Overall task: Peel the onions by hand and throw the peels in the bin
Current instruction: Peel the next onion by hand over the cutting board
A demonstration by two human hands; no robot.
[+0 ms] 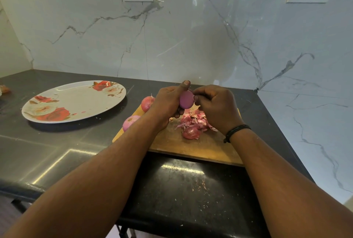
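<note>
My left hand (168,102) grips a smooth purple peeled onion (186,99) above the wooden cutting board (191,146), thumb up along its far side. My right hand (215,107) has its fingers curled against the onion's right edge, pinching at it; what they pinch is hidden. A pile of pink-red peels (193,123) lies on the board under my hands. Two unpeeled red onions sit at the board's left edge, one farther back (147,103), one nearer (130,121). No bin is in view.
A white plate with red rose print (76,102) stands on the dark countertop (47,142) to the left. A marble wall with two sockets rises behind and to the right. Peel crumbs dot the counter near the front edge (200,182). A scrap lies at the far left (4,89).
</note>
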